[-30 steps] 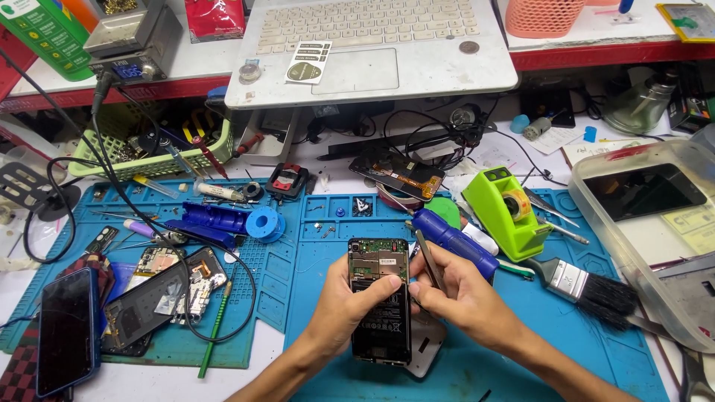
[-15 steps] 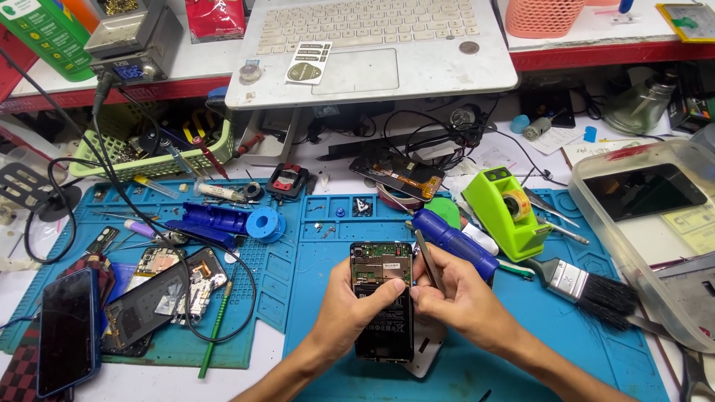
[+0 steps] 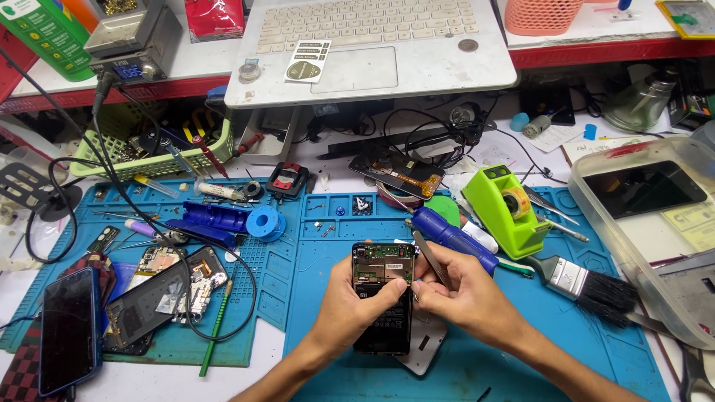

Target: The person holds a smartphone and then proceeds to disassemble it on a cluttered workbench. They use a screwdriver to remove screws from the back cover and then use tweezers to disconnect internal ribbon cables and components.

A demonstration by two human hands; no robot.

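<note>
In the head view, the left hand (image 3: 350, 301) cradled an opened phone (image 3: 383, 294) from its left edge, fingers wrapped under it and the thumb pressed on its exposed board. The phone lay over the blue mat (image 3: 521, 350), near its front edge, partly resting on a pale back cover (image 3: 424, 350). The right hand (image 3: 465, 298) pinched tweezers (image 3: 430, 257) between thumb and forefinger, tips down at the phone's upper right edge; whether the tips gripped anything was too small to tell. A blue screwdriver (image 3: 454, 238) lay just behind that hand, a green tape dispenser (image 3: 510, 212) beyond it, and a brush (image 3: 592, 283) to the right. A second dismantled phone (image 3: 160, 290) sat well apart on the left mat.

The step looked like fine work on a part at the board's top corner. The next move probably called for a steady left-hand clamp and a light, exact nip with the tweezers, lifting straight up so that nothing nearby was scraped.
</note>
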